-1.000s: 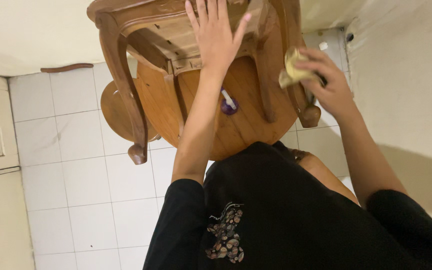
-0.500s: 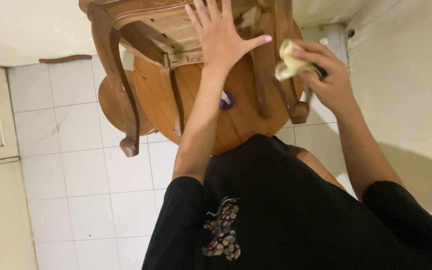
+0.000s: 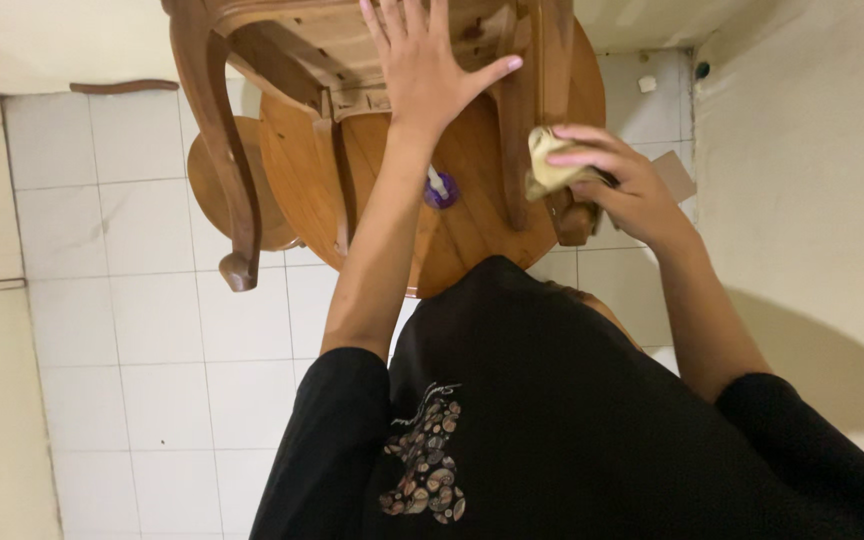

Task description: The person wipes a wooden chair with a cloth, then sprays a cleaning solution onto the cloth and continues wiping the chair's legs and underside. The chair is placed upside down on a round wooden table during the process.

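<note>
L hand (image 3: 422, 65) is lying flat w/ fingers spread on the underside of an upturned wooden stool (image 3: 332, 60), which is resting on a round wooden tabletop (image 3: 472, 215). R hand (image 3: 617, 190) is clamping a crumpled yellow cloth (image 3: 547, 170) against the stool's right leg (image 3: 552, 90), near its foot. A purple-capped bottle (image 3: 440, 190) is standing on the tabletop betw. the arms, over the white tile floor (image 3: 152, 350).

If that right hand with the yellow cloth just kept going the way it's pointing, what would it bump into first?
The right hand points left, pressing the yellow cloth to a leg of the upturned wooden chair. That leg is already in its way. Past it, probably the round wooden table, though depth is unclear.
</note>
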